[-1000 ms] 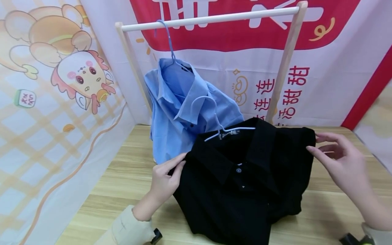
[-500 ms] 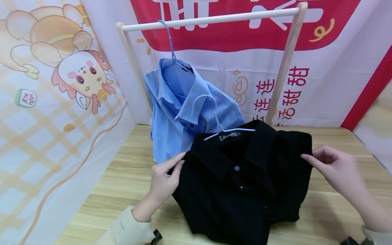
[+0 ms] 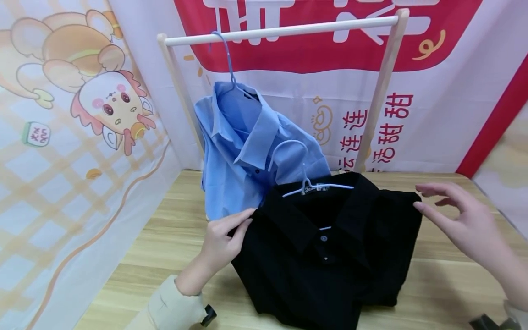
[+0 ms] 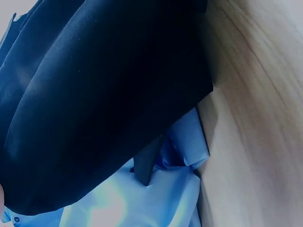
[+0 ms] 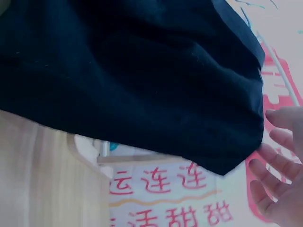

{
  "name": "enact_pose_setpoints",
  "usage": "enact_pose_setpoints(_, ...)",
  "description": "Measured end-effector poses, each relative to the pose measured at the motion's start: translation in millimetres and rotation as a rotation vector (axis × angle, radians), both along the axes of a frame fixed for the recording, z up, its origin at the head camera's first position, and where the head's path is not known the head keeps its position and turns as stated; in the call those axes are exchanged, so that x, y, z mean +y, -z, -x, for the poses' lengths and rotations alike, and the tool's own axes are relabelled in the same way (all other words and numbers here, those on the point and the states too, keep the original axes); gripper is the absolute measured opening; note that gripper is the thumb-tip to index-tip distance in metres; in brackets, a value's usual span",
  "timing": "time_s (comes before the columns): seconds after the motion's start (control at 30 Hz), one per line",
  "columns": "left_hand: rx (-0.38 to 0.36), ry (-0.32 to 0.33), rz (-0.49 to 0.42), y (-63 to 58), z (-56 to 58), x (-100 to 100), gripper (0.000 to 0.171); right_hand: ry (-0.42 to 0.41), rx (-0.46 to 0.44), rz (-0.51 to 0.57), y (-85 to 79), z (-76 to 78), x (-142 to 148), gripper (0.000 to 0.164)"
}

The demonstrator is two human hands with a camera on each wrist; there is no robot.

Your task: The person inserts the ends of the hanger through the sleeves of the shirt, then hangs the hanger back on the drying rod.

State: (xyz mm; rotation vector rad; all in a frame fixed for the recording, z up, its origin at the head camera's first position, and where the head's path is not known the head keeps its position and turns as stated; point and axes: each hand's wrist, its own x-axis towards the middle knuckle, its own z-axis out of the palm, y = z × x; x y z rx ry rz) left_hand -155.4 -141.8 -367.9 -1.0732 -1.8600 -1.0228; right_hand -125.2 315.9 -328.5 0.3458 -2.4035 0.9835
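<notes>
A black button-up shirt (image 3: 305, 279) is held up in front of me above the table, its collar facing up. A pale blue hanger (image 3: 306, 181) sits inside its neck, the hook sticking out over the collar. My left hand (image 3: 224, 236) pinches the shirt's left shoulder between thumb and fingers. At the other shoulder, my right hand (image 3: 464, 220) has its thumb and fingers apart. The right wrist view shows those fingers (image 5: 274, 163) spread beside the black cloth's corner. Black fabric (image 4: 104, 94) fills much of the left wrist view.
Behind the black shirt, a light blue shirt (image 3: 235, 156) hangs by a blue hanger (image 3: 229, 55) from the left part of a wooden rack (image 3: 280, 31). The wood-grain table (image 3: 165, 238) meets printed cloth walls (image 3: 136, 91) at left and back.
My right hand, which pinched the shirt's right shoulder half a second ago, has let go and moved slightly up. The hanger in the black shirt has shifted right and a little down.
</notes>
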Motion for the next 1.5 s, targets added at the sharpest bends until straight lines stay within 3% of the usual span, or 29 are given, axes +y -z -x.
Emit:
enact_pose_setpoints(0.1,0.019,0.013,0.005,-1.7,-0.1,1,0.017,-0.038,0.072,-0.080,-9.0,-0.1,-11,0.042)
enact_pose_setpoints(0.23,0.039,0.027,0.007,-4.2,0.0,3,0.027,-0.110,0.151,-0.126,-20.4,-1.3,-25,0.049)
enact_pose_setpoints(0.37,0.046,0.032,0.001,-6.1,0.5,4,0.028,-0.187,0.180,-0.137,-27.2,-1.0,-34,0.054)
enact_pose_setpoints(0.67,0.032,0.063,0.029,-8.0,2.8,8,0.017,-0.274,0.198,-0.181,-17.6,6.4,-39,0.056)
enact_pose_setpoints(0.73,0.026,0.080,0.038,-8.9,3.0,10,0.024,-0.275,0.228,-0.167,-14.4,6.2,-38,0.049)
enact_pose_setpoints(0.87,0.024,0.098,0.042,-12.3,2.2,13,0.031,-0.308,0.286,-0.101,-12.3,5.0,-36,0.020)
enact_pose_setpoints(0.97,0.012,0.108,0.038,-15.5,1.2,15,0.029,-0.339,0.317,-0.061,-13.9,3.8,-35,0.035)
enact_pose_setpoints(1.0,0.006,0.111,0.038,-16.4,0.9,15,0.029,-0.343,0.325,-0.053,-14.7,3.2,-35,0.037)
enact_pose_setpoints(1.17,-0.034,0.107,0.031,-21.7,-0.3,18,0.026,-0.284,0.331,-0.027,-17.6,-2.7,-35,0.010)
enact_pose_setpoints(1.37,-0.098,0.095,-0.003,-23.2,-0.2,18,0.025,-0.219,0.286,0.022,-20.7,-7.7,-31,0.026)
enact_pose_setpoints(1.5,-0.142,0.095,-0.028,-20.9,-0.4,17,0.022,-0.210,0.265,0.049,-19.9,-10.2,-26,0.027)
